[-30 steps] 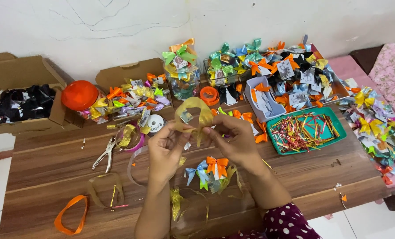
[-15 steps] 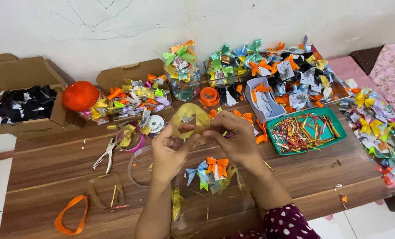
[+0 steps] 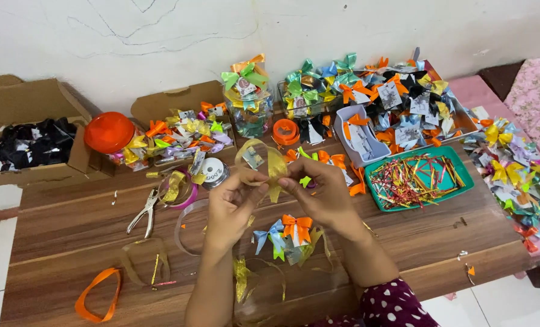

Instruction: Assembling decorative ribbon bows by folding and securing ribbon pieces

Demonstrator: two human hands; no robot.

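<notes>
Both hands meet above the middle of the wooden table [image 3: 64, 218]. My left hand [image 3: 230, 203] and my right hand [image 3: 321, 191] pinch a gold ribbon [image 3: 264, 163] between fingertips; it forms two loops above the fingers with a small tag inside the left loop. Under the hands lie finished bows, an orange one [image 3: 297, 225] and a light blue one [image 3: 268, 235], with loose gold ribbon [image 3: 242, 278] trailing toward the front edge.
Silver pliers [image 3: 143, 211], a ribbon spool [image 3: 213, 171], an orange ribbon loop [image 3: 97, 295] lie left. A cardboard box [image 3: 25, 130], an orange lid [image 3: 109, 132], a bow-filled jar [image 3: 248, 100], trays of bows [image 3: 373, 100] and a green tray of twist ties [image 3: 415, 178] ring the back and right.
The hands have drawn closer together and the gold ribbon has been folded from a single round loop into two loops pinched at the middle.
</notes>
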